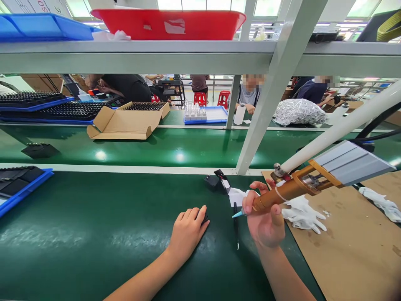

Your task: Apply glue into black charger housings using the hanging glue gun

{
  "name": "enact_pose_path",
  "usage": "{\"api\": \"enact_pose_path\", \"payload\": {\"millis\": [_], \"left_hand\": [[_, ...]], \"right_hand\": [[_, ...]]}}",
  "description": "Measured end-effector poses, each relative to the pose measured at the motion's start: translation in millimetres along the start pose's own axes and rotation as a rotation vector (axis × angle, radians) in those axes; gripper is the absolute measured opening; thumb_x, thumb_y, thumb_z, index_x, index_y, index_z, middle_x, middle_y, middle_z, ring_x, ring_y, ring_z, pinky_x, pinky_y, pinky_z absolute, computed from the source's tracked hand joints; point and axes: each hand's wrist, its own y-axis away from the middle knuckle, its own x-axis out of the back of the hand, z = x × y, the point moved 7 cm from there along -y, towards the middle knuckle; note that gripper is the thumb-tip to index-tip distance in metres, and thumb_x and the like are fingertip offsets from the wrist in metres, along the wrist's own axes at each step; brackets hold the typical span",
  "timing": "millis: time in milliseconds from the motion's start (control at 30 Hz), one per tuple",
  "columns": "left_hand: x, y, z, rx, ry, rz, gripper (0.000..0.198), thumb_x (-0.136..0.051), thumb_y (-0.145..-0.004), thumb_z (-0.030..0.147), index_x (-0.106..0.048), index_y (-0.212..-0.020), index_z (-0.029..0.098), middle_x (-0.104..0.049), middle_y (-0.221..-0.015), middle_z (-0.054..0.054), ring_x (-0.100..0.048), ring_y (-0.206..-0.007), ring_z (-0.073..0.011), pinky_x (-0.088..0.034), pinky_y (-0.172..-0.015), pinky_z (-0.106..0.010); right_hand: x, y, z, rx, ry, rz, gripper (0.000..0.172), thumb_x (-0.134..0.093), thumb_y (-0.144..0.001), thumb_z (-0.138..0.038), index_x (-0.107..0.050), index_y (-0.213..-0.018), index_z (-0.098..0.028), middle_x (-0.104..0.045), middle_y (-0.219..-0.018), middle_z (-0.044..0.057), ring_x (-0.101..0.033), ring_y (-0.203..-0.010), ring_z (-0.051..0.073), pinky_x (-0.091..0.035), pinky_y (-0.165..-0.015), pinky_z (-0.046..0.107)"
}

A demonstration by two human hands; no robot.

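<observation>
My left hand rests on the green bench top, its fingers closed over a small black part that is mostly hidden beneath them. In my right hand is the front of an orange dispenser with a tapered pale blue nozzle. The nozzle points left, above the bench and apart from the black part. Under it lies a thin black tool with a metal tip. Just beyond are black pieces and a white paper.
A white pole and a slanted frame post stand near the dispenser. White gloves lie on brown cardboard. A blue tray of black parts sits left. Behind runs a green conveyor with an open carton; people sit beyond.
</observation>
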Motion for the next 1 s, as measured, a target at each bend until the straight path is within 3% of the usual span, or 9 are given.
{"api": "enact_pose_path", "payload": {"millis": [133, 433, 733, 800, 867, 1000], "left_hand": [[-4.4, 0, 0, 0.015, -0.033, -0.060, 0.034, -0.045, -0.093, 0.028, -0.052, -0.126, 0.021, -0.064, -0.091, -0.008, -0.061, -0.076, -0.0224, -0.045, -0.064, -0.032], [0.4, -4, 1, -0.056, 0.006, -0.113, 0.030, -0.038, -0.094, 0.026, -0.052, -0.119, 0.021, -0.058, -0.094, -0.008, -0.058, -0.078, -0.0206, -0.044, -0.063, -0.030], [-4.1, -4, -1, -0.036, 0.077, -0.155, 0.030, -0.037, -0.094, 0.025, -0.050, -0.121, 0.022, -0.060, -0.098, -0.008, -0.058, -0.085, -0.0222, -0.047, -0.065, -0.030], [-3.5, -4, -7, -0.009, 0.206, -0.139, 0.029, -0.038, -0.094, 0.029, -0.051, -0.120, 0.023, -0.060, -0.100, -0.008, -0.058, -0.088, -0.0230, -0.047, -0.070, -0.032], [-2.9, -4, -18, 0.095, 0.479, -0.119, 0.028, -0.042, -0.093, 0.035, -0.050, -0.118, 0.024, -0.060, -0.099, -0.006, -0.058, -0.087, -0.0219, -0.047, -0.074, -0.033], [-14.3, -1, -31, 0.432, 1.364, -0.186, 0.038, -0.050, -0.089, 0.048, -0.048, -0.119, 0.026, -0.058, -0.083, 0.000, -0.058, -0.070, -0.0153, -0.046, -0.062, -0.026]], "right_hand": [[0, 0, 0, 0.001, 0.009, -0.001, 0.041, -0.056, -0.079, -0.050, -0.049, -0.116, -0.032, -0.052, -0.100, 0.003, -0.046, -0.051, 0.010, -0.035, -0.048, 0.029], [-1, 0, -1, 0.016, -0.025, -0.022, 0.040, -0.056, -0.080, -0.047, -0.050, -0.116, -0.031, -0.051, -0.100, 0.003, -0.047, -0.052, 0.010, -0.035, -0.047, 0.029], [-1, -1, 0, 0.020, 0.000, -0.010, 0.041, -0.055, -0.079, -0.049, -0.050, -0.115, -0.031, -0.051, -0.099, 0.003, -0.046, -0.051, 0.010, -0.035, -0.047, 0.029], [-1, -1, -1, 0.027, 0.011, -0.005, 0.038, -0.055, -0.080, -0.049, -0.050, -0.113, -0.031, -0.052, -0.100, 0.003, -0.046, -0.051, 0.010, -0.035, -0.047, 0.029], [-1, -1, -2, 0.043, 0.028, 0.002, 0.033, -0.055, -0.080, -0.049, -0.050, -0.108, -0.032, -0.053, -0.102, 0.003, -0.046, -0.051, 0.010, -0.035, -0.047, 0.029], [-1, -2, -4, 0.069, 0.033, 0.018, 0.029, -0.055, -0.080, -0.047, -0.050, -0.104, -0.031, -0.054, -0.106, 0.002, -0.047, -0.051, 0.010, -0.034, -0.046, 0.028]]}}
